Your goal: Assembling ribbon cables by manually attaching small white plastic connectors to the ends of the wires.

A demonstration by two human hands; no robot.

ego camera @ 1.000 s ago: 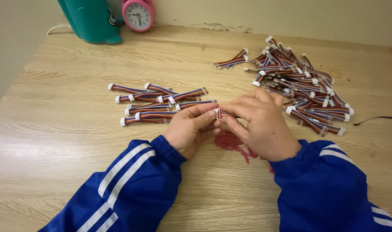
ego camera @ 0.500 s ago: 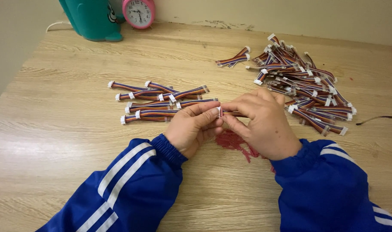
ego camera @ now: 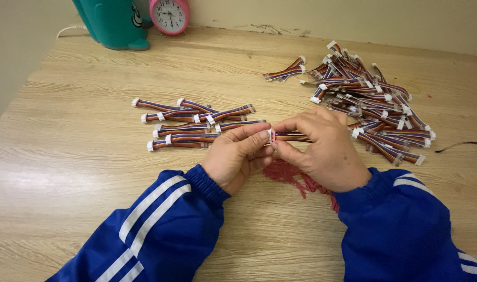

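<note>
Head cam, looking down at a light wooden table (ego camera: 66,172). Both hands meet at centre, just above a red stain (ego camera: 288,172) on the wood. Left hand (ego camera: 238,156) curled, thumb + fingers pinching the white connector (ego camera: 270,136) at the end of a short multicolour ribbon cable (ego camera: 293,137). Right hand (ego camera: 322,149) closed on the same cable from the other side, fingertips (ego camera: 280,127) right at the connector, cable body running under the palm so most of it is hidden. Hands touching each other at the fingertips, cable held just off the table surface.

Left of the hands: sorted group of cables (ego camera: 194,122), approx 8, lying roughly parallel in loose rows w/ white plugs on the ends, just beside the left hand's knuckles. Right + behind the right hand: big loose pile of cables (ego camera: 369,102), same kind, tangled, many white ends sticking out; near edge of pile close to the right hand, can't tell if touching. One small bundle (ego camera: 286,72) lies a bit apart at the pile's left side.

Far edge of table: teal plastic object (ego camera: 113,23) + pink round clock (ego camera: 169,14) next to it, against the wall. Thin black wire (ego camera: 463,145) at right edge. Blue sleeves (ego camera: 160,230) w/ white stripes on both arms
</note>
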